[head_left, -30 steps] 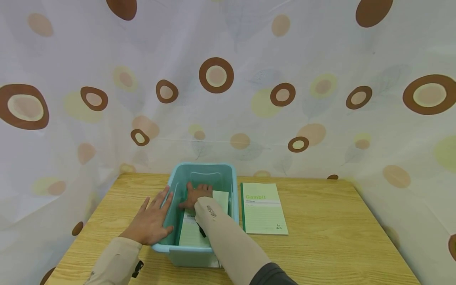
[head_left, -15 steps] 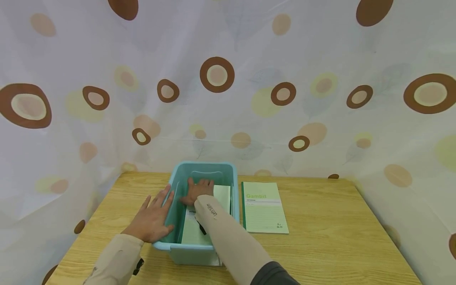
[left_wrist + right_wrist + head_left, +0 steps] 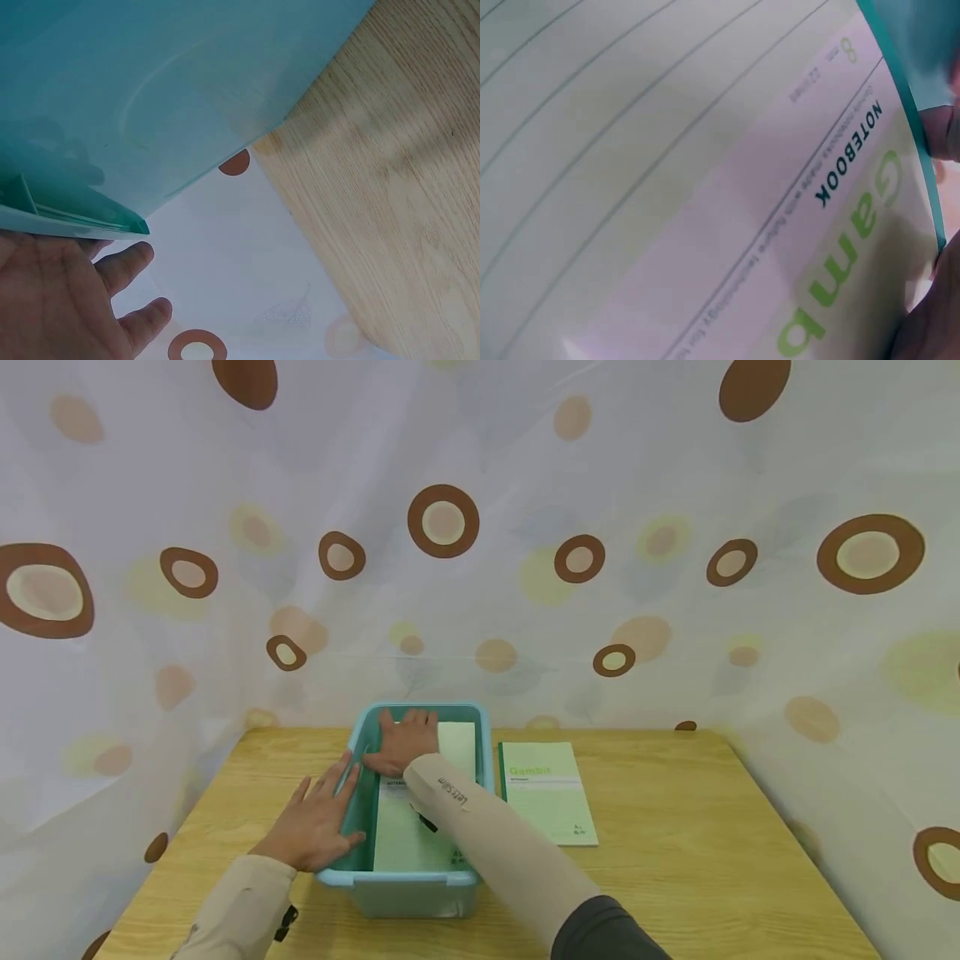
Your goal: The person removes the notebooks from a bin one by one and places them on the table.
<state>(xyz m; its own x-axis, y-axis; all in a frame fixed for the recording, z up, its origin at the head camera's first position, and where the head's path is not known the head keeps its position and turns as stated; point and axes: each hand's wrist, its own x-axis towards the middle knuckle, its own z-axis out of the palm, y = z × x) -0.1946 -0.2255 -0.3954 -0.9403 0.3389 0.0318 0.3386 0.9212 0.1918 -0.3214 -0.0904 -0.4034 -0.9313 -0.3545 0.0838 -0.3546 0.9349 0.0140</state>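
Note:
My right hand reaches into a light-blue plastic bin and grips a pale green notebook near its top left. In the right wrist view the notebook fills most of the picture, its cover print reading NOTEBOOK, with fingers at the green spine. Part of the cover is hidden by my hand and sleeve. My left hand rests on the bin's left rim, fingers extended. From the left wrist, that hand shows just under the rim, beside the bin's outer wall.
A second notebook, marked Gambit, lies flat to the right of the bin. Everything stands on a wood-grain table. A patterned white curtain hangs behind the table and along both sides.
The notebook in the bin has shifted toward the far end and up, together with my right hand. My left hand stays at the rim. The view has turned slightly.

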